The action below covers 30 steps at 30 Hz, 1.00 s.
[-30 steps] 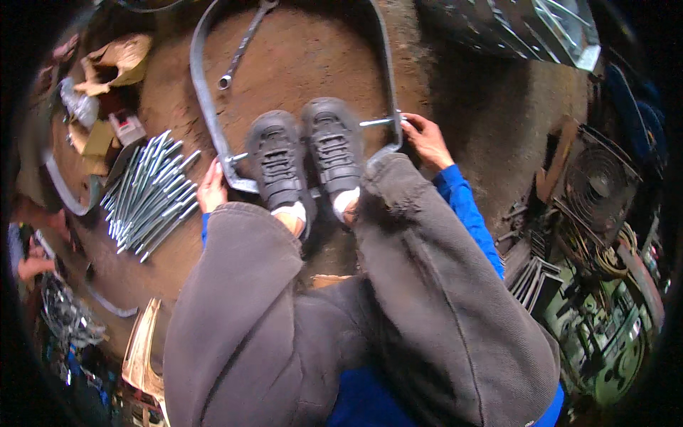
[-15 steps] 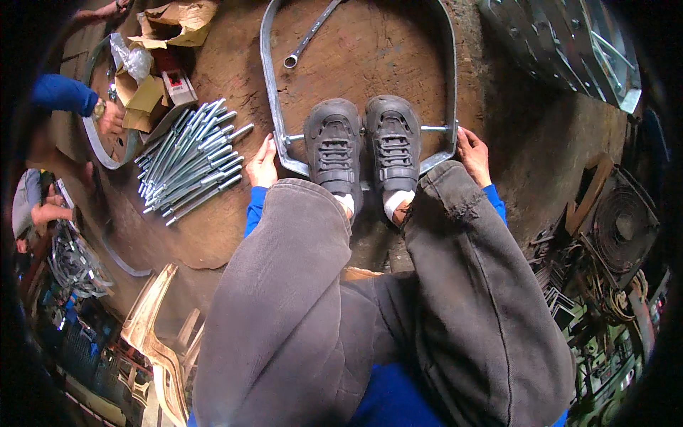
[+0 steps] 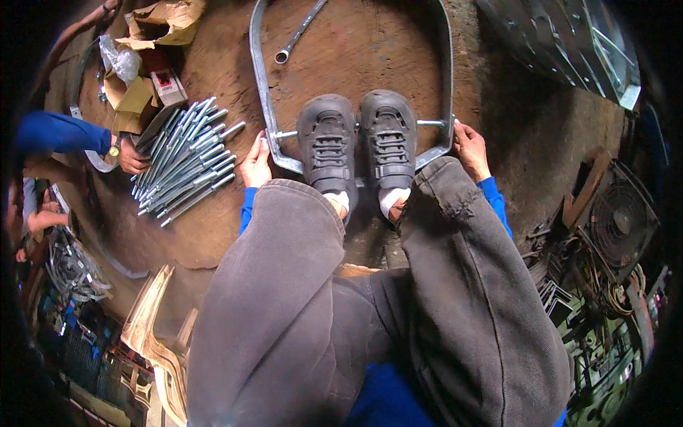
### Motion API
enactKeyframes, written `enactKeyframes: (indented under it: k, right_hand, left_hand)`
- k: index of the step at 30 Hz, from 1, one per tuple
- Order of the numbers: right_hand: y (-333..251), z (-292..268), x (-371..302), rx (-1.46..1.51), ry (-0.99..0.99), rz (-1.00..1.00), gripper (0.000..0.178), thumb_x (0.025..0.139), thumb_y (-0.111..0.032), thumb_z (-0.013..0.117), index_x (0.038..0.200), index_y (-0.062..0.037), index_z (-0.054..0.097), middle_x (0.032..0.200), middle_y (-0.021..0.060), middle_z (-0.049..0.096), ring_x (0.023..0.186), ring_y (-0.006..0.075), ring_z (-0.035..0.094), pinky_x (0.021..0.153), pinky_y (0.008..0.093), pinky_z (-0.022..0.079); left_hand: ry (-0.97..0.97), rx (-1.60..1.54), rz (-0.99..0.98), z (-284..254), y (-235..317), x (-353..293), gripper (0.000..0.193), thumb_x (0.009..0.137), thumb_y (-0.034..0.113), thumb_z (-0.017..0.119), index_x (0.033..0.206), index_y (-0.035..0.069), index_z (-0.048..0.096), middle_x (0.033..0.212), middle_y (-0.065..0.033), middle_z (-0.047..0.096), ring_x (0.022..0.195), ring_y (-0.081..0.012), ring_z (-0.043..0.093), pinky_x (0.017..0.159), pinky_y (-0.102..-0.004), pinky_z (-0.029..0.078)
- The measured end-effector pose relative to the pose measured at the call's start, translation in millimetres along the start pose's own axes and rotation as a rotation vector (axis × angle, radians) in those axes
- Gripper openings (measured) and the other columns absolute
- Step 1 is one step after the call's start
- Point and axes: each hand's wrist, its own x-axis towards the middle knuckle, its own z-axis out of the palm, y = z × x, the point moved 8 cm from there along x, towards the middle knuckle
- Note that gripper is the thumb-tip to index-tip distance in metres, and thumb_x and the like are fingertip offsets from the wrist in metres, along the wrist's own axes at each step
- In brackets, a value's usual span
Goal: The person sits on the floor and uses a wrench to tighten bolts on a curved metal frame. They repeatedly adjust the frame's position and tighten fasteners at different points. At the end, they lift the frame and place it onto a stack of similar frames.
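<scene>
Rod (image 3: 430, 123) sideways across frame (image 3: 448, 78); left hand (image 3: 256, 166), right hand (image 3: 471, 151) at ends, grips unclear

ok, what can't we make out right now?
Metal frame: top cut off by upper edge, head view.
Rod: middle mostly hidden by shoes, head view.
Wrench: far end cut off by upper edge, head view.
Left hand, right hand: exact fingertip contact too small to tell, head view.

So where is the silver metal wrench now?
In the head view, the silver metal wrench lies at the top edge, left of centre, inside the curved grey metal frame near its left side, beyond the black shoes.
</scene>
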Motion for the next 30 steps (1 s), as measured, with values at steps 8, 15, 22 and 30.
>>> enactKeyframes:
  k: [8, 15, 22, 30]
  right_hand:
    - [2, 2, 6, -0.001, -0.078, 0.002, 0.032, 0.091, -0.035, 0.062, 0.1, -0.0042, 0.065, 0.08, -0.0044, 0.059, 0.065, 0.0033, 0.046, 0.057, 0.0199, 0.036]
    - [-3, -1, 4, -0.034, -0.116, 0.009, 0.031, 0.092, -0.031, 0.06, 0.105, -0.0031, 0.063, 0.088, -0.0018, 0.062, 0.074, 0.0057, 0.054, 0.063, 0.0196, 0.042]
    - [-1, -5, 6, -0.069, -0.135, 0.011, 0.033, 0.093, -0.031, 0.059, 0.107, -0.0016, 0.062, 0.091, 0.0004, 0.063, 0.077, 0.0071, 0.056, 0.067, 0.0211, 0.045]
    - [2, -4, 12, -0.105, -0.122, -0.018, 0.032, 0.093, -0.03, 0.058, 0.107, -0.0017, 0.063, 0.09, 0.0012, 0.064, 0.074, 0.0069, 0.057, 0.063, 0.0222, 0.047]
  left_hand:
    - [-0.012, -0.056, 0.006, -13, -15, 9, 0.034, 0.091, 0.021, 0.063, 0.122, 0.007, 0.061, 0.115, -0.0077, 0.065, 0.106, -0.0109, 0.057, 0.095, -0.0254, 0.042]
    - [0.014, -0.118, -0.37, -13, 3, 9, 0.043, 0.093, 0.042, 0.055, 0.114, 0.005, 0.065, 0.079, 0.0001, 0.066, 0.067, -0.0099, 0.061, 0.062, -0.0251, 0.05]
    - [-0.066, 0.221, -0.179, -3, 31, 12, 0.031, 0.093, 0.03, 0.059, 0.113, 0.008, 0.065, 0.095, -0.0001, 0.066, 0.071, -0.0088, 0.06, 0.059, -0.0255, 0.051]
    - [-0.139, 0.113, -0.267, -13, 8, 18, 0.033, 0.092, 0.028, 0.061, 0.119, 0.009, 0.062, 0.111, -0.003, 0.065, 0.096, -0.0129, 0.061, 0.075, -0.0294, 0.049]
